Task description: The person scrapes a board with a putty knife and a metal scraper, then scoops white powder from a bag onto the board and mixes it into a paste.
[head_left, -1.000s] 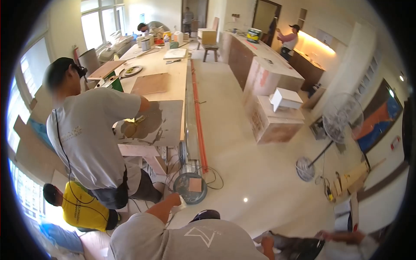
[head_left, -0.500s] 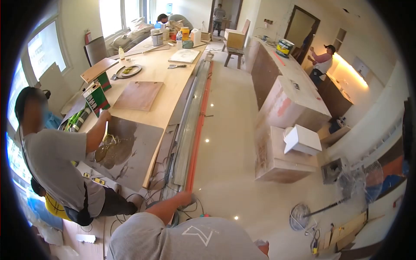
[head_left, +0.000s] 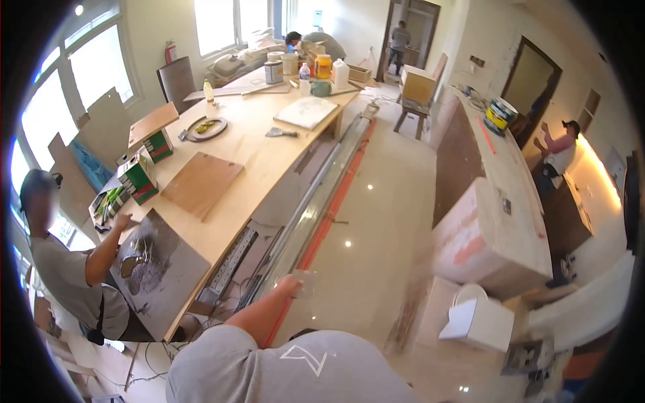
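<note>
My left hand (head_left: pixel 289 287) reaches out over the floor, left of the middle at the bottom, beside the orange strip (head_left: pixel 322 235). Its fingers close around a small pale, see-through flat piece (head_left: pixel 306 285), blurred, whose exact kind I cannot make out. My right hand is out of view. Left of my arm, a co-worker's hand (head_left: pixel 123 223) is over a dark board (head_left: pixel 181 258) smeared with a glossy, wet substance (head_left: pixel 138 258). The board lies on the near end of the long wooden table (head_left: pixel 228 221).
Long pipes and strips (head_left: pixel 295 215) lie along the table's right side. On the table are a brown panel (head_left: pixel 203 185), green cans (head_left: pixel 138 180), a putty knife (head_left: pixel 282 132) and several containers (head_left: pixel 322 66). A counter (head_left: pixel 494 208) stands right; other people are farther back.
The view has shifted, so the room appears turned and lower. My left hand has risen, and the pale piece now shows in it. The co-worker's stick over the board no longer shows clearly.
</note>
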Tool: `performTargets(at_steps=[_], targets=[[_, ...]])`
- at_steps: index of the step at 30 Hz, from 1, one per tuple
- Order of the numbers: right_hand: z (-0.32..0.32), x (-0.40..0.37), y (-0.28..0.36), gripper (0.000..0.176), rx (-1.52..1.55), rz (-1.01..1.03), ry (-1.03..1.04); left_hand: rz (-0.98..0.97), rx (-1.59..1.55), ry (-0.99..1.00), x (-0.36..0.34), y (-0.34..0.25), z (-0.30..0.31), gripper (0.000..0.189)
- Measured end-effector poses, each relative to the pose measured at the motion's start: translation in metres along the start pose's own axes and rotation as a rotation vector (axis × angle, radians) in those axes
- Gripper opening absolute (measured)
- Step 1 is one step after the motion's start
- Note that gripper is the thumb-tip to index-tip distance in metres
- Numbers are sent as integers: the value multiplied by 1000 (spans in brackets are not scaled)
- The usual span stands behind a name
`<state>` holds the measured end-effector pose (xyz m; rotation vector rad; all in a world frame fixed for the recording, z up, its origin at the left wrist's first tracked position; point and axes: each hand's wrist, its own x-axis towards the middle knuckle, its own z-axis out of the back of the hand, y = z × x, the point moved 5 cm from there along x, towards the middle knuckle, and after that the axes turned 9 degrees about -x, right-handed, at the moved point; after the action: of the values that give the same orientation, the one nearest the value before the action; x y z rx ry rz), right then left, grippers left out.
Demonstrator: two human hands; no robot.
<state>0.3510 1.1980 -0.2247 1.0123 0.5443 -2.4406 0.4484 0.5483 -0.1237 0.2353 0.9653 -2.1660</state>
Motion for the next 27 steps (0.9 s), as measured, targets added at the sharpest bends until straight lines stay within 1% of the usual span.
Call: performTargets(at_steps=[2,4,5,6,7,8,9,11,12,13,14,15,16,18,19,20,22,23,26,27], targets=[[71,88,-29,33,-284,163,34,-150,487,88,3,-26,19,28],[137,196,-74,21,116,-13,-382,327,-960,-205,29,-28,41,30],[200,209,-77,19,281,-75,-404,548,-1686,-367,46,-31,40,31],[271,230,-78,18,450,-136,-427,473,-1740,-351,71,-39,51,32],[330,251,-72,18,587,-18,-477,396,-1788,-336,96,-41,63,33],[373,272,-67,18,726,102,-516,320,-1829,-320,121,-44,74,34],[405,290,-63,19,719,57,-552,243,-1796,-344,152,-48,85,36],[462,355,-59,21,703,-30,-640,233,-1650,-421,205,-76,125,35],[465,396,-56,21,677,-9,-611,234,-1578,-456,230,-87,148,35],[451,438,-61,23,643,10,-578,67,-1297,-543,272,-83,168,32],[456,466,-64,24,607,30,-539,58,-1235,-604,302,-89,191,32],[484,461,-46,25,320,112,-536,54,-1171,-665,331,-97,215,32],[506,448,-27,26,35,193,-530,188,-1333,-714,354,-120,248,33],[528,465,-19,32,-238,331,-383,161,-1283,-814,433,-112,286,30],[540,472,-14,32,-250,335,-322,210,-1327,-821,465,-111,306,30],[556,484,-11,33,-181,289,-265,250,-1369,-829,493,-114,327,31],[595,513,-10,34,-75,219,-219,289,-1371,-958,534,-127,368,29],[614,530,-11,34,-45,205,-209,318,-1373,-1021,548,-132,380,28],[684,590,-13,36,-1,210,-214,253,-1491,-1133,582,-144,401,26],[712,610,-16,36,5,215,-221,354,-1442,-1258,594,-138,399,29]])
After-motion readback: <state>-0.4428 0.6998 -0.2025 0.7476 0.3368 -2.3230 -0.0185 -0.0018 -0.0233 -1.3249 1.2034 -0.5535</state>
